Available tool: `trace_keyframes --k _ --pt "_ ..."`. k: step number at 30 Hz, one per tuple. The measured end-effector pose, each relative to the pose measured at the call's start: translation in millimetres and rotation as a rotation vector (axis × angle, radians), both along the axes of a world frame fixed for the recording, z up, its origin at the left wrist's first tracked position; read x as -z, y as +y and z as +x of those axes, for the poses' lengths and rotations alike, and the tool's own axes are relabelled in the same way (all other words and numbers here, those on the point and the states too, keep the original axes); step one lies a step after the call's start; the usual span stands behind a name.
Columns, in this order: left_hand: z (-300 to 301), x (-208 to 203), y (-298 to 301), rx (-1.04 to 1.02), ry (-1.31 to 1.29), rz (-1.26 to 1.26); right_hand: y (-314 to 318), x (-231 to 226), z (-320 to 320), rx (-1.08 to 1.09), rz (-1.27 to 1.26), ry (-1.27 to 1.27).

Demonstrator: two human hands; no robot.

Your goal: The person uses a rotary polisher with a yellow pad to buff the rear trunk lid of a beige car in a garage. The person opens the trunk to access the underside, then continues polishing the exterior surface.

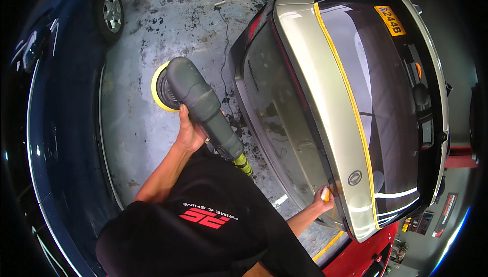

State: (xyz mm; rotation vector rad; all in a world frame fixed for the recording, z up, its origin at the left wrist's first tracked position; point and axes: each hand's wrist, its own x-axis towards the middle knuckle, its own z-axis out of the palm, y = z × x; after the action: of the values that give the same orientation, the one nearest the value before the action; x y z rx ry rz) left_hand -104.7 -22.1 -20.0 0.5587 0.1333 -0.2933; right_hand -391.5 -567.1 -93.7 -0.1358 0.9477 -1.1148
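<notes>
My left hand [191, 133] is wrapped round the body of a dark grey polisher [206, 106], with the thumb along its side. The polisher's round yellow pad [159, 86] faces left, away from the light-coloured car. A yellow-green sleeve [243, 164] shows at its lower end, by my black shirt. Further right, my right hand [321, 202] is closed on a small yellow-and-white object [326, 194], whose kind I cannot make out. That hand is close to the dark lower edge of the beige car's panel [325, 81]; whether it touches is unclear.
Yellow masking tape [351, 99] runs along the beige panel beside the dark glass [391, 104]. A dark blue car [66, 140] stands at the left, a red car [366, 251] at the lower right. A thin cord [224, 48] lies on the worn grey floor [173, 18].
</notes>
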Motion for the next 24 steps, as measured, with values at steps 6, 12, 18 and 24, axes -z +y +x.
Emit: trace_keyframes --k 6,12,18,24 --pt "14 12 17 -0.014 -0.012 -0.014 33 30 -3 -0.216 -0.187 -0.203" --pt "58 39 58 -0.055 0.073 -0.011 125 55 87 -0.492 -0.072 0.010" --pt "149 51 128 -0.121 0.034 -0.074 270 53 290 -0.985 -0.052 0.120" --pt "266 34 224 -0.158 0.025 -0.120 445 -23 486 -1.543 -0.353 0.137"
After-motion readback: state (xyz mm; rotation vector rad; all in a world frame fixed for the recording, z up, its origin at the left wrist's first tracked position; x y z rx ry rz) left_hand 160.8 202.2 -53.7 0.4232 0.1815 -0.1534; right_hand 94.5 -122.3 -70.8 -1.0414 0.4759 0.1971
